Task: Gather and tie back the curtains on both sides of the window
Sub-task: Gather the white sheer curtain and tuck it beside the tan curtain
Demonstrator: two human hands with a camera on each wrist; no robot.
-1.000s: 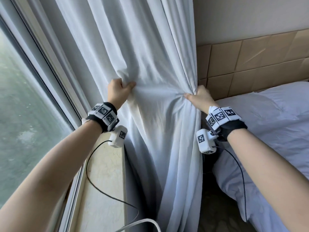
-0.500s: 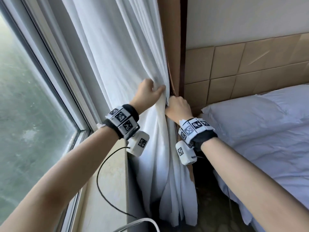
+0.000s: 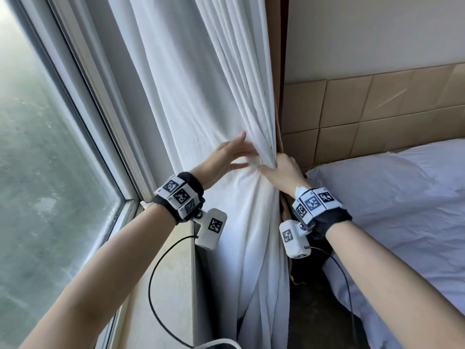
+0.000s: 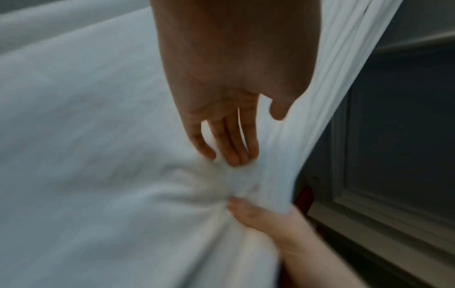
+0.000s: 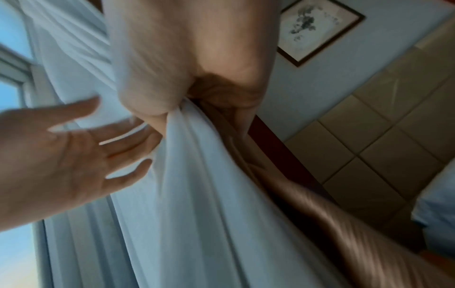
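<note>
A white curtain [image 3: 216, 102] hangs bunched against the wall corner right of the window. My right hand [image 3: 279, 170] grips the gathered folds at waist height, thumb across the front; the right wrist view shows the curtain [image 5: 197, 194] pinched in that fist, with a brown curtain layer behind it. My left hand [image 3: 234, 157] lies open with straight, spread fingers, fingertips [image 4: 234, 157] touching the curtain [image 4: 98, 175] just left of the right hand's grip. No tie-back is visible.
The window [image 3: 45, 172] and its frame fill the left. A stone sill [image 3: 166, 285] runs below my left forearm. A bed [image 3: 402, 210] with white bedding stands at the right, under a tan padded headboard [image 3: 377, 114]. Wrist-camera cables hang by the sill.
The spread curtain was drawn right into a bunch at the corner. My left hand then released its grip and now lies open against the fabric; my right hand keeps hold.
</note>
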